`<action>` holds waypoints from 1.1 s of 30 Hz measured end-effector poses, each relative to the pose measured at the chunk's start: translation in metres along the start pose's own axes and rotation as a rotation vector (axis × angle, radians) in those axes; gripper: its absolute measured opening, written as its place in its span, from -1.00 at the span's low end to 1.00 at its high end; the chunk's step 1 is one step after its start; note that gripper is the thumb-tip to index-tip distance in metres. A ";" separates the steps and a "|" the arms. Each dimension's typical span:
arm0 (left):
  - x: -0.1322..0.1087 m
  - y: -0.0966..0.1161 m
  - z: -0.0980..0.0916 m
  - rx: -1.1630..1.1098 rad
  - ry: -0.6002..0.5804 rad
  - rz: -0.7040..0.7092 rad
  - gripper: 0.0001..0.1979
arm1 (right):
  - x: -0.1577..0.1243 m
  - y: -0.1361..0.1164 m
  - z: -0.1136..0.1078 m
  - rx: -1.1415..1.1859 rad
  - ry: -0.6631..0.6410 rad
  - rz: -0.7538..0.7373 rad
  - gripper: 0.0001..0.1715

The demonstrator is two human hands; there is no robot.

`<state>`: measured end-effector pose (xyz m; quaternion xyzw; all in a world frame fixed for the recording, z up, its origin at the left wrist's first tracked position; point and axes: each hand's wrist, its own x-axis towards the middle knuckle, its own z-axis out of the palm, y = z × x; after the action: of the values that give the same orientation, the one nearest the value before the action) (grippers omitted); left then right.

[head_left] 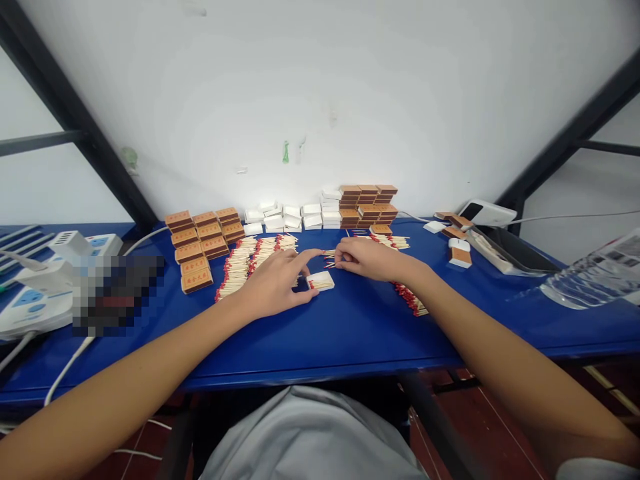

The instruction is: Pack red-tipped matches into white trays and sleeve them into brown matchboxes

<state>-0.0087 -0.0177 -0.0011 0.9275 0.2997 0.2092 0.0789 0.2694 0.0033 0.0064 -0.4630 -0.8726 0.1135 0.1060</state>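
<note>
A small white matchbox tray (324, 283) with a few red-headed matchsticks in it rests on the blue table. My left hand (277, 283) grips its left end, thumb at the near side and other fingers behind. Its index finger stretches toward the matchsticks (329, 254) beyond the tray. Closed in a pinch, my right hand (365, 259) holds some of those matchsticks just behind the tray. Long rows of matchsticks (240, 267) lie left of and partly under my left hand. More matchsticks (413, 300) lie on both sides of my right forearm, which hides part of them.
Brown matchboxes (197, 273) are stacked at left, with more brown matchboxes (367, 213) and white trays (293, 217) along the wall. A power strip (40, 300) stands far left. At right are a white device (487, 212), a dark open case (515, 250) and a plastic bottle (595, 277).
</note>
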 end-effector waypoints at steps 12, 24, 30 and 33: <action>0.001 0.001 -0.001 -0.006 -0.014 0.001 -0.32 | 0.002 -0.008 0.001 0.014 0.008 -0.031 -0.84; 0.001 -0.001 0.000 -0.012 -0.022 -0.002 -0.32 | 0.000 -0.010 0.002 0.014 -0.019 0.020 -0.82; 0.001 0.001 -0.001 0.003 -0.041 -0.018 -0.32 | 0.001 -0.011 0.003 0.019 -0.038 0.009 -0.80; 0.002 0.001 -0.002 0.006 -0.039 -0.013 -0.32 | 0.001 -0.012 0.004 -0.010 -0.056 0.011 -0.77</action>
<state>-0.0077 -0.0179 0.0016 0.9297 0.3047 0.1897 0.0832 0.2581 -0.0026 0.0060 -0.4650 -0.8733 0.1227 0.0784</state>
